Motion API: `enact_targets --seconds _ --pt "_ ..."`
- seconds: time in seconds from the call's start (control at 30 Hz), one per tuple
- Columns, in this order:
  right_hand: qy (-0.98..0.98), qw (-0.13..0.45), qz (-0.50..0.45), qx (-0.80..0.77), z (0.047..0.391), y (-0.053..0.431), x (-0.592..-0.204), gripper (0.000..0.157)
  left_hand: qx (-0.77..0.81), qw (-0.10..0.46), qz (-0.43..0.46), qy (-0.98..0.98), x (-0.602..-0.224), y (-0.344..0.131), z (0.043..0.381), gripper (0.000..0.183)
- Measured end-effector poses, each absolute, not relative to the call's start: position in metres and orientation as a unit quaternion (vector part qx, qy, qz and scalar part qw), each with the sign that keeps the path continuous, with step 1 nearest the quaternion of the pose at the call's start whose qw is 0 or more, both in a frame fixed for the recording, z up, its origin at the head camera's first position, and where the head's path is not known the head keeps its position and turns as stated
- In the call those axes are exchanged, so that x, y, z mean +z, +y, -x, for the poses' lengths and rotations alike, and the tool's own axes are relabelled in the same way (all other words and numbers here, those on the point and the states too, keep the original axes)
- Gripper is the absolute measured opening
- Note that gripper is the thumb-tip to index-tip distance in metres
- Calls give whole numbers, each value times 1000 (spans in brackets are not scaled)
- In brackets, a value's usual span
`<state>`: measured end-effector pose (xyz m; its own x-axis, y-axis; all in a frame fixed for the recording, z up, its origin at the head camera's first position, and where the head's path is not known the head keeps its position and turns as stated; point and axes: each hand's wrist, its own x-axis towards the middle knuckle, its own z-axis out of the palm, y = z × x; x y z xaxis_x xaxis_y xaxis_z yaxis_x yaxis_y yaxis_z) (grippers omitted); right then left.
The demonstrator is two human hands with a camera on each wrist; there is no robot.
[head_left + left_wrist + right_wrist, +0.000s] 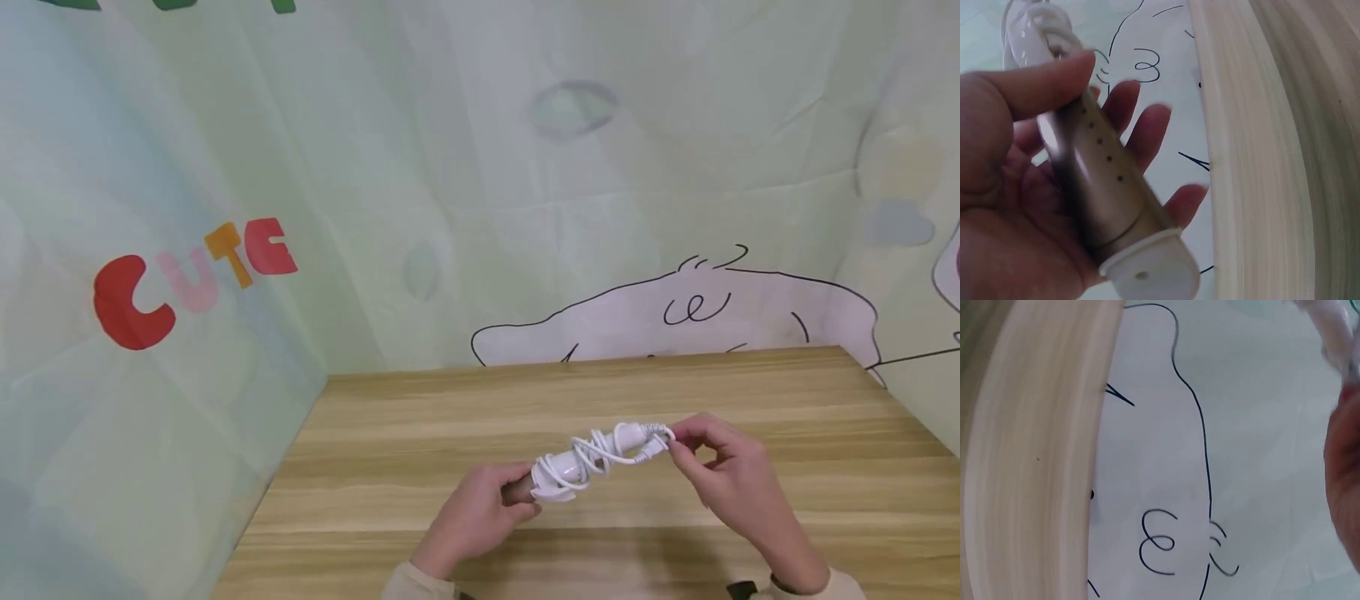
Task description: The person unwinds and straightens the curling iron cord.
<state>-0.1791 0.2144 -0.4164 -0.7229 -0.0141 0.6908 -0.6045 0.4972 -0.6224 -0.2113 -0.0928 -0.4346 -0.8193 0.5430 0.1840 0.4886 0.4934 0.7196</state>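
Head view: left hand clamped round bronze end of slim white-and-bronze cylindrical appliance, up over brown wood-grain table; right hand pinching loop of thin white cord, wound round white section! Left wrist: thumb and fingers wrapping metallic bronze barrel, dark dots in row, rounded white cap nearest camera. Right wrist: hand cropped at edge, grip can't be told here.

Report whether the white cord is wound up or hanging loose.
Wound up: the head view shows the white cord looped several times around the appliance in the left hand.
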Motion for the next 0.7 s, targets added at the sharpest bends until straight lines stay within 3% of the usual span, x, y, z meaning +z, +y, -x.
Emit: enact_targets --seconds 0.23,0.33,0.43,0.6,0.7 --pt "-718 94 -332 604 176 243 -412 37 476 155 -361 787 -434 -104 214 22" --pt "-710 49 -322 624 176 246 -412 32 486 172 -363 776 -435 -103 213 19" --pt "-760 76 -260 591 177 242 -410 23 472 153 -342 798 -435 -100 213 19" --pt "-832 253 -245 428 177 217 -409 31 420 96 -287 856 -432 -95 213 28" --pt "-840 345 -282 310 176 195 -413 17 382 63 -283 878 -430 -93 211 34"
